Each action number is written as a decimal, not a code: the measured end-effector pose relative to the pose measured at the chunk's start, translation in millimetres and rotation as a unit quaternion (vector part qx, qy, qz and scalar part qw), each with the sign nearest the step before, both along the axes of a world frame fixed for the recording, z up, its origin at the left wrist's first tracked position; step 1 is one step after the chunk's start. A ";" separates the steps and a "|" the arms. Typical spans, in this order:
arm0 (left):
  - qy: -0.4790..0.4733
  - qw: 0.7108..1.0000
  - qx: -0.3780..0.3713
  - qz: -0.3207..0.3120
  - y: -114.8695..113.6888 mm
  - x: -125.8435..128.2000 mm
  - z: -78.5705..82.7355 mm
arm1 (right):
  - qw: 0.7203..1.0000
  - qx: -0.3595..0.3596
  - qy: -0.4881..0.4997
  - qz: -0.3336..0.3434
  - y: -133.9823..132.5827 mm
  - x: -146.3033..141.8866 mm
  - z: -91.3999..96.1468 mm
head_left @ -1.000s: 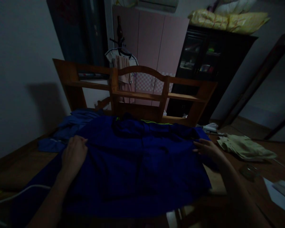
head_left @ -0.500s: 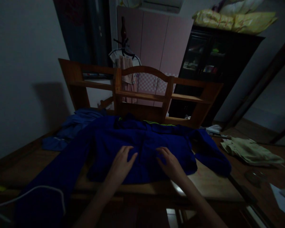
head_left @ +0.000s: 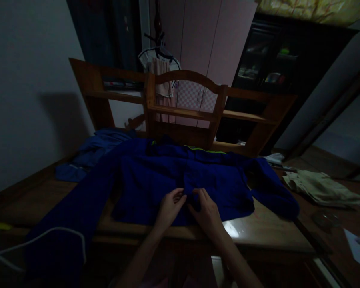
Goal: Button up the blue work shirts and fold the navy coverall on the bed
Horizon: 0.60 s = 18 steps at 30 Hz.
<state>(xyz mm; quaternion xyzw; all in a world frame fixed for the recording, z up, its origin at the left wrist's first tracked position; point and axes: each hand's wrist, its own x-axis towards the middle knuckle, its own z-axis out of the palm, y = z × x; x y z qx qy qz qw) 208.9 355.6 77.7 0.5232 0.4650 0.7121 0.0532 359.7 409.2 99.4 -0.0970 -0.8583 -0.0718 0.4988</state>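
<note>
A dark blue jacket (head_left: 156, 172) lies spread over the wooden desk, its sleeves out to either side and a bright yellow-green trim line near its collar. At the middle of its lower front, my left hand (head_left: 171, 206) has thumb and fingers drawn together on the cloth. Close beside it, my right hand (head_left: 207, 208) is bent over the same front edge, fingers curled in a pinch on the fabric. The dim light leaves the fingertips hard to make out. One long sleeve (head_left: 78, 212) hangs over the desk's near edge at left.
Crumpled lighter blue clothing (head_left: 99, 148) sits at the desk's back left. A white cable (head_left: 57, 229) crosses the hanging sleeve. The wooden desk (head_left: 273, 228) has a shelf hutch (head_left: 183, 114) behind. Folded pale green cloth (head_left: 321, 186) and a glass object (head_left: 327, 219) lie at right.
Both hands have come together at the jacket's middle front, and their fingers have closed in on the cloth. The camera view has shifted slightly downward.
</note>
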 end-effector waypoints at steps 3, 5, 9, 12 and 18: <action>0.000 1.000 -0.007 0.002 -4.0 2.7 0.8 | 1.000 0.017 0.005 -0.011 -1.5 0.0 -1.1; 0.003 1.000 -0.016 -0.005 -7.7 4.8 2.7 | 0.999 0.026 0.002 -0.019 -1.6 0.4 -2.1; -0.002 0.999 -0.035 -0.024 -12.4 7.2 5.8 | 0.999 0.032 0.003 -0.019 -0.3 1.9 -3.9; -0.009 0.999 -0.035 -0.039 -12.3 6.6 5.5 | 0.999 0.034 -0.016 -0.014 0.9 2.8 -4.6; 0.034 0.999 -0.032 -0.016 -10.7 5.8 4.7 | 0.999 0.020 -0.030 -0.002 4.4 2.0 -7.9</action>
